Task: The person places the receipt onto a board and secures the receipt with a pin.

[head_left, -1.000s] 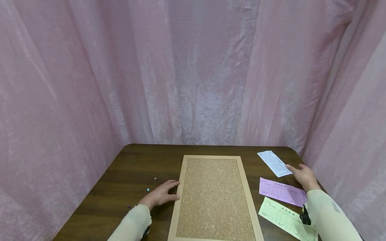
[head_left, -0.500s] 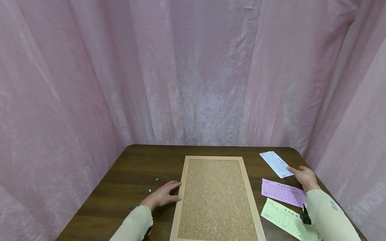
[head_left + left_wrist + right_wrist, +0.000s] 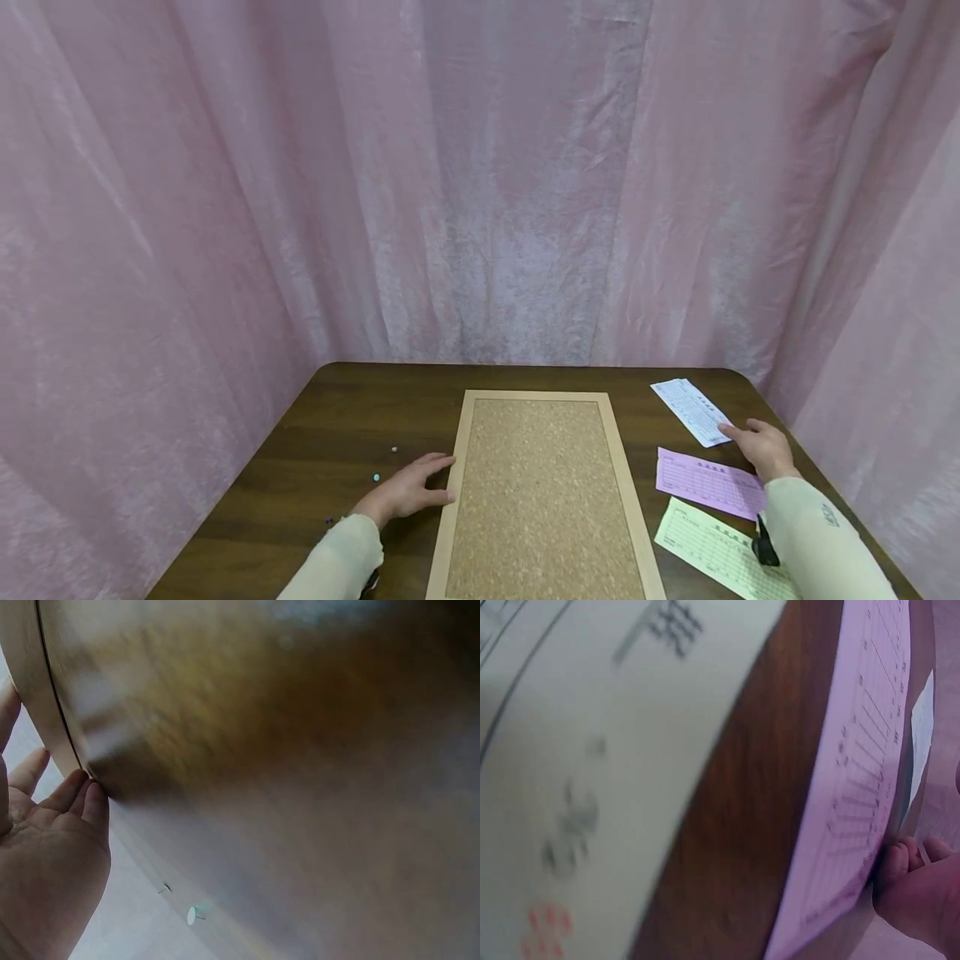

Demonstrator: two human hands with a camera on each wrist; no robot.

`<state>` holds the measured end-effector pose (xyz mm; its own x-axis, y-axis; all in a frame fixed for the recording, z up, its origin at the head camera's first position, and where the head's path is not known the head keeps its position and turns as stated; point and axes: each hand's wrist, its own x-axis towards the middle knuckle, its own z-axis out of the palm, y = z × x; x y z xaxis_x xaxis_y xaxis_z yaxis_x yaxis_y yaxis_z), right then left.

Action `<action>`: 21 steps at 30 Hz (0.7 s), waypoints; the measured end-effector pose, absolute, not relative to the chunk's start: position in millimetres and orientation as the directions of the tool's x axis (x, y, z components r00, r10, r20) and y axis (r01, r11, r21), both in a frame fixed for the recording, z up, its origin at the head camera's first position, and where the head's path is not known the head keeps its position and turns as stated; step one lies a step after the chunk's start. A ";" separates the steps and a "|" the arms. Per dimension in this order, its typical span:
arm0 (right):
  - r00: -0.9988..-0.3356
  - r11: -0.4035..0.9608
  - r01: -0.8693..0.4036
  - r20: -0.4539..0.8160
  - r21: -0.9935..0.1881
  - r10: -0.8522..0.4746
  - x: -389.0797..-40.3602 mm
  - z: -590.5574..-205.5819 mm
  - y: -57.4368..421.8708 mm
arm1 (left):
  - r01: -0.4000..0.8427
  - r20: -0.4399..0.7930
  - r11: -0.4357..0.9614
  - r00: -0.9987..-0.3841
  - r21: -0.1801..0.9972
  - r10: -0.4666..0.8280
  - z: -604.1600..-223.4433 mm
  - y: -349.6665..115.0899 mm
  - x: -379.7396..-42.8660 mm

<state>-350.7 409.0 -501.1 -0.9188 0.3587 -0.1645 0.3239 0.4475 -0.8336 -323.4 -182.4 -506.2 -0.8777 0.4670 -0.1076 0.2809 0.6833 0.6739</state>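
Note:
A cork board (image 3: 547,500) in a pale wooden frame lies on the dark table. Against the frame's left edge my left hand (image 3: 408,490) rests with fingers and thumb spread; in the left wrist view the fingertips (image 3: 94,799) touch the edge. My right hand (image 3: 768,452) is at the near right corner of a pale blue receipt slip (image 3: 690,411), its thumb on the paper. Bunched fingers (image 3: 901,859) meet the slip's end in the right wrist view and appear to pinch it. Nearer me lie a purple receipt slip (image 3: 708,481) and a green one (image 3: 712,546), partly under the right sleeve.
Left of the board lie small thumbtacks: a pale one (image 3: 394,449), a turquoise one (image 3: 377,477) and dark purple ones (image 3: 329,520). The dark wooden table (image 3: 390,400) has rounded far corners. Pink curtains (image 3: 525,183) hang round its far side and flanks.
My right thumb has shifted slightly toward the near corner of the pale blue slip. The left hand and the board stay put; the head view has drifted slightly left.

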 end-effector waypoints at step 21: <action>-0.908 0.637 0.335 -0.058 -0.694 0.414 -352.2 -513.6 395.9 | 0.288 -0.103 0.685 -0.877 0.670 0.469 -505.1 -182.2 -322.8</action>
